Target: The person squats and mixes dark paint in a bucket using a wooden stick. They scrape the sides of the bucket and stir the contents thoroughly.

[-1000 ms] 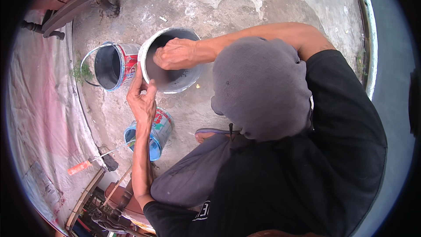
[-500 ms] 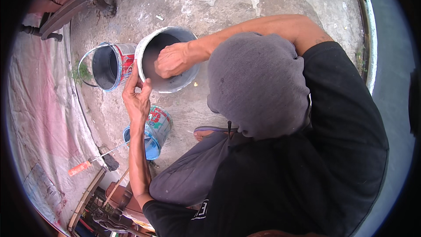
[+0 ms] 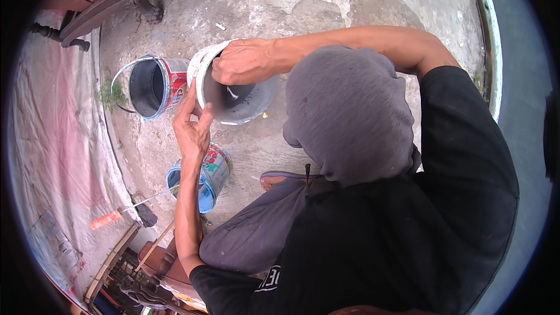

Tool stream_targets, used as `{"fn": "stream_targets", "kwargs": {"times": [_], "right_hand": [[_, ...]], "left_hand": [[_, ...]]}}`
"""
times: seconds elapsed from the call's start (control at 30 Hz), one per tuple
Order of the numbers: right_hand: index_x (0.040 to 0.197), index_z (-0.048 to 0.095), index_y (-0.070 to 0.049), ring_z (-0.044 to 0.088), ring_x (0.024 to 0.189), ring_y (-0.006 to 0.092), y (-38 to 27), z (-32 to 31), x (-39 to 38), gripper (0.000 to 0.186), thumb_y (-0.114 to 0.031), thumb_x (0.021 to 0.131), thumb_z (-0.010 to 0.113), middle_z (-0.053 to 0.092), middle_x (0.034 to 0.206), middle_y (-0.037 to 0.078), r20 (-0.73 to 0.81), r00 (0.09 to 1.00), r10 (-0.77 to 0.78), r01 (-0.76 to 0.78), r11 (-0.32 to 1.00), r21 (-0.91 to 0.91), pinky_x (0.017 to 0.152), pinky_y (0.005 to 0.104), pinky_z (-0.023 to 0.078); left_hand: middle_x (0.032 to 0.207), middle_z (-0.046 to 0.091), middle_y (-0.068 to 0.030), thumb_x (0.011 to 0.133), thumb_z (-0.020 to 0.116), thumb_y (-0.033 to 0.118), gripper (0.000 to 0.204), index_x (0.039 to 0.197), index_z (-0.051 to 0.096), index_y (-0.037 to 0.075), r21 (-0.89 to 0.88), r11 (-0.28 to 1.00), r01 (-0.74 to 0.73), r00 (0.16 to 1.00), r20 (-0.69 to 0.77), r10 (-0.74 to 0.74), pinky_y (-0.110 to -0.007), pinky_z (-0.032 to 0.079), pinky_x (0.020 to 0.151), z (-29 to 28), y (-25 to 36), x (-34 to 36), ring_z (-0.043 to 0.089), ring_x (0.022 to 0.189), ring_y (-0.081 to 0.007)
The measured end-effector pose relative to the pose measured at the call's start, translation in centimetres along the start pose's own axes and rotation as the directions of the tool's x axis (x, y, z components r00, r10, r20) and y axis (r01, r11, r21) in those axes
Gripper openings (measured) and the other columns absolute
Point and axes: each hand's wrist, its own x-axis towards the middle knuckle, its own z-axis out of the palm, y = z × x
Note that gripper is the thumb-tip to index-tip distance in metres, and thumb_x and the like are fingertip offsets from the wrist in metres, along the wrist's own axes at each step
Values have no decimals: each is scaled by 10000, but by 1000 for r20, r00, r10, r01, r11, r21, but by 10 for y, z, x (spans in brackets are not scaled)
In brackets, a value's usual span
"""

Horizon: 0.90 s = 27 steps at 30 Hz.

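Observation:
A large grey-white bucket (image 3: 251, 118) leans on the concrete, its mouth tilted toward me, with murky grey liquid visible inside. The fingers and thumb of my left hand (image 3: 193, 128) grip the bucket's near-left rim. My right hand (image 3: 242, 62) is curled, fingers down, at the far inner side of the mouth; its fingertips are hidden, and I cannot make out whether anything is in them. Beside the big bucket on the left lies a red-and-white paint pail (image 3: 175, 77) with a dark inside and a wire handle. Below my left hand, behind the forearm, is a blue-rimmed pail (image 3: 217, 168).
A rod tool with an orange handle (image 3: 105, 220) rests across the blue-rimmed pail. A pale stained sheet (image 3: 58, 122) covers the left side. Dark carved wooden furniture (image 3: 99, 14) stands at upper left, more at lower left. A pale raised edge (image 3: 493, 46) runs along the right.
My right hand has risen from the middle of the bucket to its far rim. The bucket appears tipped a little differently, with my left hand still on its rim.

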Motion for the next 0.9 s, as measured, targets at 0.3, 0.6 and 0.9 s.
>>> {"fn": "stream_targets", "kwargs": {"times": [0.3, 0.6, 0.9], "right_hand": [[842, 646, 78, 743, 672, 316, -13, 39, 9, 161, -77, 800, 637, 690, 774, 200, -179, 984, -6, -18, 991, -131, 512, 415, 586], [869, 680, 98, 741, 822, 376, -10, 56, 7, 204, -93, 818, 630, 719, 834, 218, 77, 986, -146, 141, 988, 66, 684, 448, 583], [875, 652, 92, 738, 789, 353, -16, 18, -6, 185, -80, 810, 633, 716, 826, 197, 29, 999, -29, 29, 1000, -3, 669, 419, 584]], "left_hand": [[1011, 674, -58, 879, 698, 77, 631, 1497, 570, 78, 14, 1000, 19, 1000, 5, -19, -283, 494, 760, -4, -2, 2, 502, 733, -116], [1007, 682, -41, 906, 691, 69, 609, 1501, 560, 63, -58, 995, 75, 997, -25, -77, -275, 491, 793, -12, -14, 0, 488, 756, -104], [1403, 669, -151, 925, 681, 75, 580, 1490, 557, 32, 3, 998, 69, 997, 29, -69, -316, 497, 974, -18, -18, -4, 654, 1085, -172]]}}
